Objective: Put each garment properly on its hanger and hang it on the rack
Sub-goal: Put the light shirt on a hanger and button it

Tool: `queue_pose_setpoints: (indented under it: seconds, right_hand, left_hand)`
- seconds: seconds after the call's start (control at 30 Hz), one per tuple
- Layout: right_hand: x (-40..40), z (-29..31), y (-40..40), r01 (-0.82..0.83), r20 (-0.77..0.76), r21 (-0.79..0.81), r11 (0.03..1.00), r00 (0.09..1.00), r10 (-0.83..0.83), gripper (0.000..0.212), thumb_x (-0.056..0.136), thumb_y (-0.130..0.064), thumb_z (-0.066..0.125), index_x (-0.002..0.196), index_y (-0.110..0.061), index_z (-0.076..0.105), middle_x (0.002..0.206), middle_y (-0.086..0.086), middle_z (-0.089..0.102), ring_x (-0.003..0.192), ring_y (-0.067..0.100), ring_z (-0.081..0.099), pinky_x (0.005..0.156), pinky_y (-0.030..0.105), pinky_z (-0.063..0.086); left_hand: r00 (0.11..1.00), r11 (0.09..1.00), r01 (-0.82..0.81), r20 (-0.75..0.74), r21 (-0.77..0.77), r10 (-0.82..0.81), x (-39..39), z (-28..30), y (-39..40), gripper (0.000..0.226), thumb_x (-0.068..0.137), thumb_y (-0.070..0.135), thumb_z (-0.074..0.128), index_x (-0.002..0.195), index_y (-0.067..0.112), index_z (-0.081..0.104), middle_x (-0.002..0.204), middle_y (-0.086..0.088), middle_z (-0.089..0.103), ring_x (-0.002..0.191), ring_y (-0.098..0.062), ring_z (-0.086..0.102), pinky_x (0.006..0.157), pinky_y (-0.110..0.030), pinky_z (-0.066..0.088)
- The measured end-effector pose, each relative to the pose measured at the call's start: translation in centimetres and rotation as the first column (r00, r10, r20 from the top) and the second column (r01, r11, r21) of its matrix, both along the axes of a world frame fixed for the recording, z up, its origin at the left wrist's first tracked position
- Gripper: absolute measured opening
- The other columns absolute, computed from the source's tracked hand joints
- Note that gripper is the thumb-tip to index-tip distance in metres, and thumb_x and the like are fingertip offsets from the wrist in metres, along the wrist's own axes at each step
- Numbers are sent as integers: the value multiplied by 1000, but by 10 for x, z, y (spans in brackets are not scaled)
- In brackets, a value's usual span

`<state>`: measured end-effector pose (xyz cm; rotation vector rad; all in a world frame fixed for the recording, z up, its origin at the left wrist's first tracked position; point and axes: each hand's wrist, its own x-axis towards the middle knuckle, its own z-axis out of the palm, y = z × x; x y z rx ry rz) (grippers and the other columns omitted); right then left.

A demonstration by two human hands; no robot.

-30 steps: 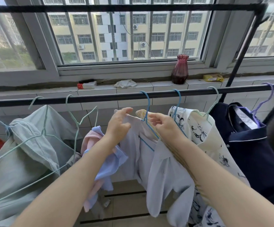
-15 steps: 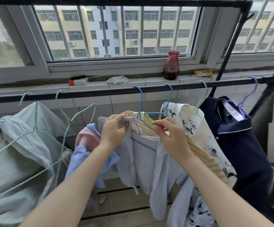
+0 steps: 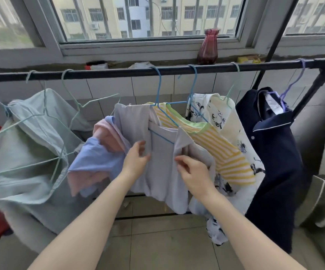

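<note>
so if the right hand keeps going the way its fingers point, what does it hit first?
Probably the pale lavender shirt on the blue wire hanger: the right hand points up-left at its front placket, fingertips already at the fabric. Depth unclear.

A home's enclosed laundry balcony: a black metal clothes rail (image 3: 118,72) runs across from nine to three o'clock, hung with shirts on thin wire hangers. Behind it, at twelve, barred sliding windows (image 3: 150,16) face apartment blocks, and a dark red glass vase (image 3: 208,47) stands on the white-tiled ledge (image 3: 109,86).
</note>
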<state>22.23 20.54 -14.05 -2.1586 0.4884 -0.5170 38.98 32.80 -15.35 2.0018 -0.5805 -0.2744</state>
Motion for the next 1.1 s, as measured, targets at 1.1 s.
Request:
queue_pose_setpoints:
  seconds: [1.1]
  right_hand:
    - [92,-90,65,275,-455,231,933,878,-146,38,81,-14,73,118,-15,63,111,4,66,107,19,60,86,28,47]
  left_hand:
    - [889,931,365,-287,-31,-358,37,-85,14,25,87,-4,59,81,19,68,80,2,65,76,-10,59,68,-17,47]
